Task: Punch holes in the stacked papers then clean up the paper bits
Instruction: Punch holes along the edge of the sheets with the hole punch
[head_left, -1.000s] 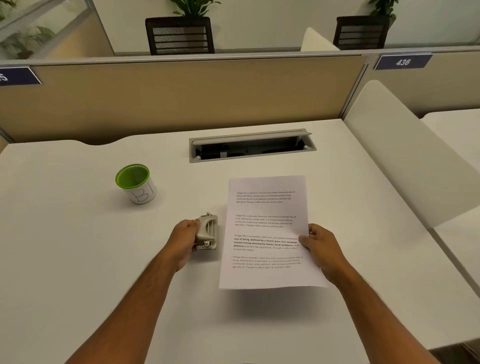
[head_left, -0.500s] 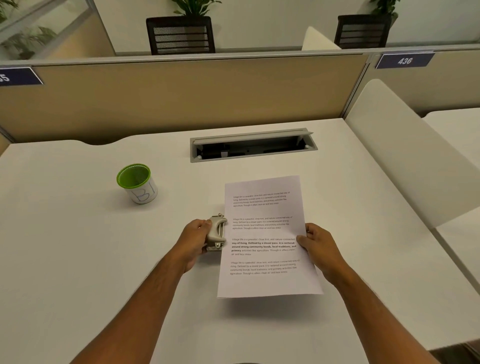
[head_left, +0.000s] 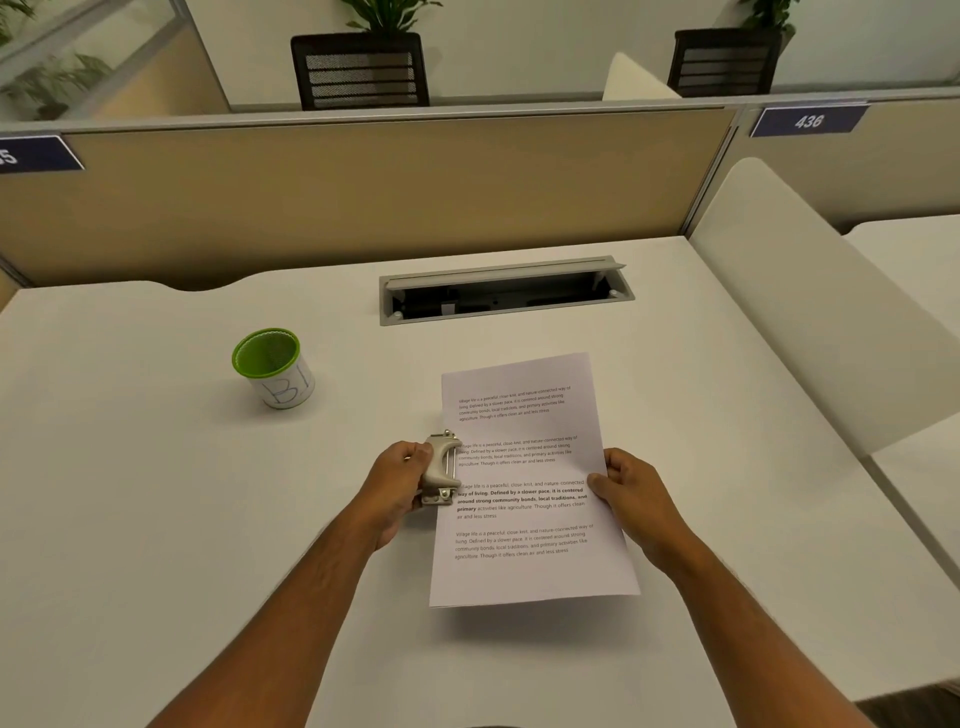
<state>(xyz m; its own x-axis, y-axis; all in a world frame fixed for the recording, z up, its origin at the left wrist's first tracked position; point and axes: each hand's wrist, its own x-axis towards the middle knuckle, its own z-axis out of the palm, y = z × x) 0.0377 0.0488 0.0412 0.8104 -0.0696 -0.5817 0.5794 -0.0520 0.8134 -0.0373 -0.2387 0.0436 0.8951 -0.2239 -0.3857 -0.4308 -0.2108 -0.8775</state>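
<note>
The stacked papers (head_left: 524, 467), white sheets with printed paragraphs, lie in the middle of the white desk (head_left: 156, 493). My right hand (head_left: 631, 499) grips their right edge, and the near end is lifted slightly off the desk. My left hand (head_left: 397, 486) holds a small grey hole punch (head_left: 441, 470). The punch's mouth sits over the left edge of the papers at about mid-height. No paper bits are visible on the desk.
A white cup with a green rim (head_left: 272, 366) stands at the left, behind the hands. An open grey cable tray (head_left: 504, 291) is set into the desk at the back. A tan partition (head_left: 363, 197) closes the rear; a white divider (head_left: 810, 312) flanks the right.
My left hand has slid the hole punch rightwards from beside the papers onto their left edge. The papers have shifted slightly left under my right hand.
</note>
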